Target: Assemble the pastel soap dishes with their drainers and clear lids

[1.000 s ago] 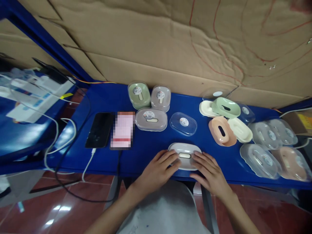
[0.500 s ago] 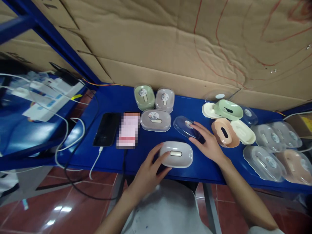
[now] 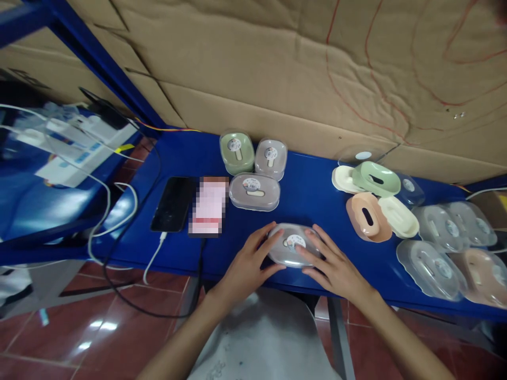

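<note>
1. Left hand (image 3: 245, 261): part-open, fingers spread; it grips the left end of the box (image 3: 291, 256), thumb at the near edge, index finger over the top, other fingers toward the far edge.

2. Right hand (image 3: 339, 270): likewise part-open and spread, gripping the right end of the same box; the thumb lies at the near edge, one finger crosses the top near the sticker (image 3: 295, 241), and the others reach the far side.

3. Position: the box sits near the front edge of the blue table (image 3: 309, 192), directly before the person. A clear lid covers it, bearing the round sticker.

4. Orientation: the long axis runs left to right, roughly along the table's front edge; the lid faces up.

5. Left group: three stickered items, namely one green box (image 3: 236, 152), one rear grey box (image 3: 271, 158) and one front grey box (image 3: 255, 198). The first two point front to back, the third left to right. Whether the green one is a stack cannot be told.

6. Right group: one green shell (image 3: 382, 180), one pink shell (image 3: 368, 219), two cream trays (image 3: 398, 217), two loose lids (image 3: 412, 191) and four lidded boxes (image 3: 431, 266), one of them pink.

7. Far left: two phones (image 3: 171, 206) side by side, the dark one joined to a white cable (image 3: 153, 257).
</note>
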{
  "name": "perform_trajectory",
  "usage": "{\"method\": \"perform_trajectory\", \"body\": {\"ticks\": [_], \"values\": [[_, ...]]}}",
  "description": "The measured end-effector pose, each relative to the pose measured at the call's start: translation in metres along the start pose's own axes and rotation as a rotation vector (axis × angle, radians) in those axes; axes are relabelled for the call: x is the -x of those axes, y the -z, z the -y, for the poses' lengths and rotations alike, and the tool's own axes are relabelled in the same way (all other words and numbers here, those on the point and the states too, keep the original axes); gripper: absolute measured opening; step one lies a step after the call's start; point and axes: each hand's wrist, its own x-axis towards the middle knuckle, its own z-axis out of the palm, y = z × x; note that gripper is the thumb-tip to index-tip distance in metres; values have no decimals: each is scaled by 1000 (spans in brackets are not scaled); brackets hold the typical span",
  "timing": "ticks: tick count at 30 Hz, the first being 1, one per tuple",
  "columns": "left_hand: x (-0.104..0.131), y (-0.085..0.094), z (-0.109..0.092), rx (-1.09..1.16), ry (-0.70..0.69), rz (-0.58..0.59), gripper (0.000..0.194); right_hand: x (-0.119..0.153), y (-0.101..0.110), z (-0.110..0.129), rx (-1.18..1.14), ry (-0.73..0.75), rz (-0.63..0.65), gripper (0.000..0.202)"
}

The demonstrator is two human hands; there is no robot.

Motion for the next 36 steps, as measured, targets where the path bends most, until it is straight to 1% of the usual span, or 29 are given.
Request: {"method": "perform_trajectory", "body": {"ticks": [3,5,7,9,11,13,15,17,19,20,21,22,24,26,28,29,30,32,34,36], "values": [[1,-2,-3,11,30,-4,90,1,-5,-6,47,-33,-46,78],[3,-4,-5,35,59,-20,81,-6,-8,-13,98,-141,-110,78],[5,-6,-8,57,67,-28,70,-21,-7,-22,156,-305,-177,76],[7,-8,-10,52,55,-16,62,-41,-3,-32,173,-442,-198,76],[6,-9,-12,30,32,-8,55,-58,4,-42,123,-493,-179,79],[3,-9,-15,17,3,-8,52,-63,13,-51,84,-494,-183,79],[0,-8,-18,18,-22,-6,50,-52,19,-59,158,-559,-256,76],[-3,-6,-21,16,-36,8,49,-29,21,-66,301,-690,-345,71],[-5,-6,-23,4,-51,33,48,-1,19,-67,379,-785,-370,59],[-6,-6,-23,-8,-65,50,48,12,19,-64,374,-793,-355,53],[-7,-7,-24,-23,-83,65,49,23,19,-59,340,-770,-329,47],[-8,-7,-25,-42,-108,75,50,32,21,-51,281,-725,-295,43],[-10,-9,-28,-84,-182,80,53,42,28,-29,108,-617,-208,42],[-12,-12,-31,-143,-270,94,56,41,37,-7,-112,-517,-126,43],[-14,-14,-32,-210,-341,111,59,31,41,7,-313,-492,-110,37],[-16,-16,-32,-245,-356,112,60,23,41,9,-385,-501,-126,34],[-17,-17,-31,-280,-357,103,60,14,40,6,-428,-518,-157,33],[-20,-19,-28,-350,-333,60,57,-5,35,-10,-435,-558,-229,38],[-22,-19,-25,-414,-287,30,49,-22,31,-36,-377,-585,-303,42],[-23,-18,-24,-458,-249,22,47,-35,29,-67,-312,-614,-362,46]]}}
